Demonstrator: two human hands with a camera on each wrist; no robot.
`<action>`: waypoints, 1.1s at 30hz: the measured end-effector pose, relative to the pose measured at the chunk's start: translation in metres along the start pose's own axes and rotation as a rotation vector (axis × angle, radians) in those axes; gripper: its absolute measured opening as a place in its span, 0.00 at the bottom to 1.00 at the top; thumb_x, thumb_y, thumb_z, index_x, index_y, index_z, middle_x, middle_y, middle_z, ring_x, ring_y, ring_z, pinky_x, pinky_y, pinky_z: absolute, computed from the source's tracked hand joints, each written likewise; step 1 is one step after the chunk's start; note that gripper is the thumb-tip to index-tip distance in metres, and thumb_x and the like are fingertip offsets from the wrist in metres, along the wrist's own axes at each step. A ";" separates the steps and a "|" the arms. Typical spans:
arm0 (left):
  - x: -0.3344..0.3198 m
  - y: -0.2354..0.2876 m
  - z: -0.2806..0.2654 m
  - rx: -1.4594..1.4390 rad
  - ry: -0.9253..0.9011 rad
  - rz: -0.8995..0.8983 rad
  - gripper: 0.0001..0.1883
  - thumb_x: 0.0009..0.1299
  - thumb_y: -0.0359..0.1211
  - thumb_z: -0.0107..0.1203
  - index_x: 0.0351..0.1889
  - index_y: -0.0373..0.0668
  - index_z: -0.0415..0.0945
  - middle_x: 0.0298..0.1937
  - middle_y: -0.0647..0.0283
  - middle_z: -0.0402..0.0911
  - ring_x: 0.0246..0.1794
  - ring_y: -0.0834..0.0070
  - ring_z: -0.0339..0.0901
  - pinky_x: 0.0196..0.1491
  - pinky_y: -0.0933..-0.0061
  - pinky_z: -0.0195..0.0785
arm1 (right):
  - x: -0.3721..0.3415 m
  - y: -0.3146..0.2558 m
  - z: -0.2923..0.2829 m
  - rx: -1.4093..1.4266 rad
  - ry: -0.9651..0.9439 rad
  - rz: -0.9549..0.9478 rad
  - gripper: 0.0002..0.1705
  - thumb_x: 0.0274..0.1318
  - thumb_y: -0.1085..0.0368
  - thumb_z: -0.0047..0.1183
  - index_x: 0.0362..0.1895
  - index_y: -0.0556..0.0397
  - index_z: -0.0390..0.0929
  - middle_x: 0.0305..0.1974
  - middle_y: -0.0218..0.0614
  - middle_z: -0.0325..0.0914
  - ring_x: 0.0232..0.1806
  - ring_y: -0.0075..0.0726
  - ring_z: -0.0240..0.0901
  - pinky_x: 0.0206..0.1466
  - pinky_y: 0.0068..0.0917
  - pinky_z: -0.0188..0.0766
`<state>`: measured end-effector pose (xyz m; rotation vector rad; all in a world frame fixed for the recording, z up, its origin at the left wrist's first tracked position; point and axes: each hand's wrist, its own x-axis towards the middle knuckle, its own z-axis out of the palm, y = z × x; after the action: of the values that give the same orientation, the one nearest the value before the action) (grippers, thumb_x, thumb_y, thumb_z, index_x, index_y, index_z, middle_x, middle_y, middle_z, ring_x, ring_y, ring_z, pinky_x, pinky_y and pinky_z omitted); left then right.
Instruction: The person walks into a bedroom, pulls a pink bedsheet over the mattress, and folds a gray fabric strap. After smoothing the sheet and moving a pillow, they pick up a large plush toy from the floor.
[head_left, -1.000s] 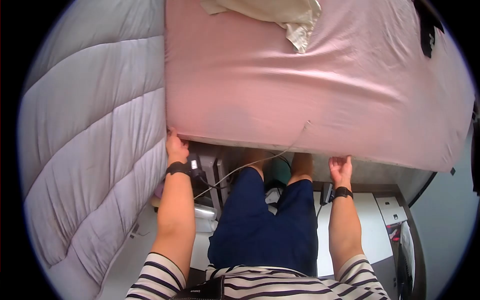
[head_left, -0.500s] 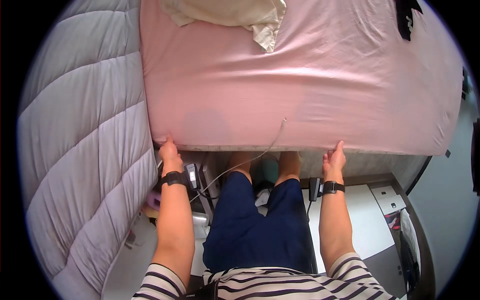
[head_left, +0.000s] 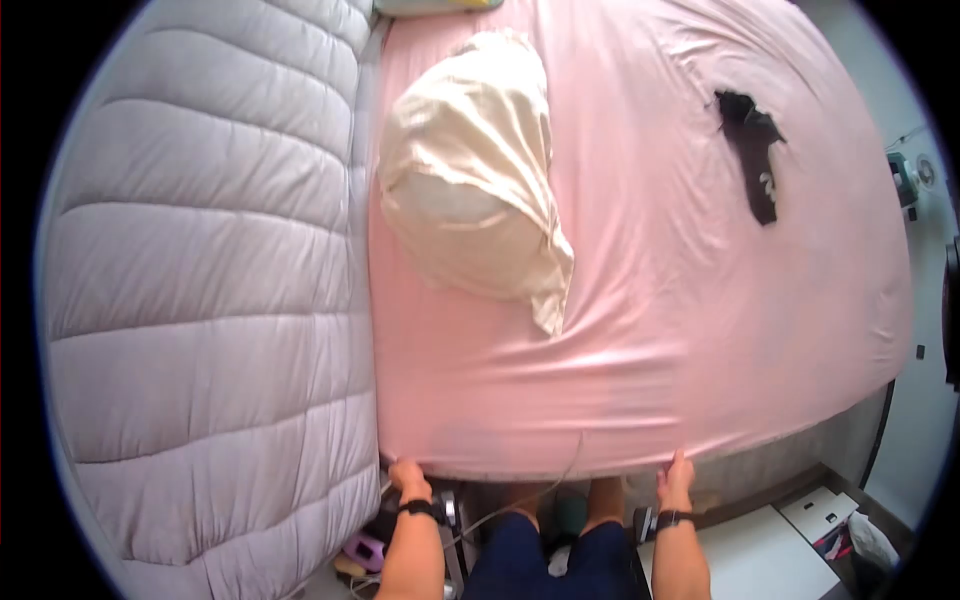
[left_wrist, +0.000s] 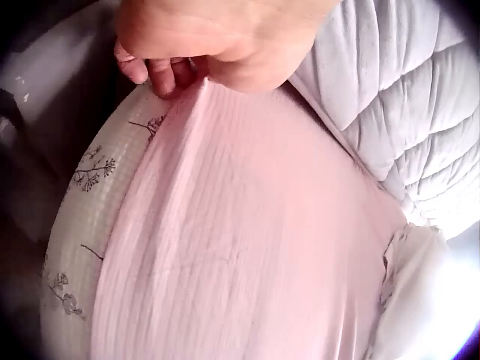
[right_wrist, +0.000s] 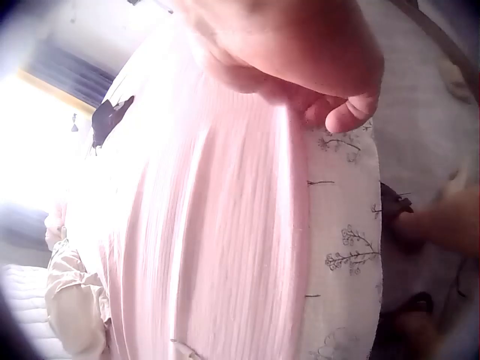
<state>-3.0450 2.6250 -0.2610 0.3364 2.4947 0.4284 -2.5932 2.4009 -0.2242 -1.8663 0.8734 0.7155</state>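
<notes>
A pink fitted sheet (head_left: pixel 640 300) covers the mattress, whose white side with a dark plant print (left_wrist: pixel 82 187) shows below the sheet's border. At the near left corner, my left hand (head_left: pixel 410 478) pinches the sheet's edge, pulling up a fold in the left wrist view. Farther right along the same edge, my right hand (head_left: pixel 675 482) grips the sheet, thumb on top and fingers curled below. Long creases run through the fabric from that grip in the right wrist view. A thin cord (head_left: pixel 572 462) lies over the edge between both hands.
A grey quilted comforter (head_left: pixel 220 270) borders the bed on the left. On the sheet lie a cream satin-like cloth (head_left: pixel 470 200) and a black garment (head_left: pixel 755 165). A white surface (head_left: pixel 745 560) stands near my right arm; a purple item (head_left: pixel 365 552) lies low at left.
The head view has tilted up, showing more of the bed. My right hand has gone from palm up with loosely bent fingers at the edge to gripping the sheet with its thumb on top.
</notes>
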 end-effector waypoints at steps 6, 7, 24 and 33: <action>-0.020 0.003 -0.015 -0.377 -0.048 -0.119 0.15 0.65 0.40 0.40 0.39 0.39 0.71 0.38 0.59 0.73 0.36 0.69 0.70 0.30 0.64 0.63 | 0.001 0.009 -0.003 0.241 -0.042 -0.107 0.09 0.53 0.60 0.47 0.36 0.49 0.67 0.31 0.31 0.70 0.31 0.30 0.69 0.26 0.30 0.66; -0.013 -0.001 -0.014 -0.458 -0.110 -0.141 0.15 0.65 0.40 0.40 0.40 0.40 0.71 0.39 0.58 0.73 0.37 0.67 0.70 0.31 0.63 0.63 | 0.009 0.014 -0.004 0.352 -0.071 -0.119 0.10 0.53 0.60 0.47 0.37 0.50 0.67 0.32 0.32 0.70 0.33 0.31 0.70 0.28 0.32 0.69; -0.020 0.019 -0.017 0.174 -0.278 -0.064 0.27 0.65 0.55 0.44 0.32 0.35 0.71 0.21 0.62 0.70 0.18 0.73 0.65 0.16 0.73 0.56 | 0.000 -0.028 -0.006 -0.306 -0.148 0.075 0.27 0.55 0.40 0.42 0.33 0.54 0.70 0.21 0.32 0.69 0.15 0.25 0.65 0.14 0.19 0.59; -0.019 0.013 -0.044 0.744 -0.080 0.671 0.23 0.65 0.45 0.43 0.34 0.30 0.74 0.36 0.38 0.74 0.38 0.43 0.72 0.41 0.51 0.64 | 0.004 -0.017 -0.019 -0.557 -0.090 -0.130 0.30 0.57 0.45 0.41 0.29 0.66 0.73 0.15 0.40 0.71 0.13 0.31 0.69 0.15 0.27 0.65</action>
<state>-3.0539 2.6210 -0.2125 1.4603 2.3147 -0.2930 -2.5753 2.3879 -0.2114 -2.3299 0.5160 1.0262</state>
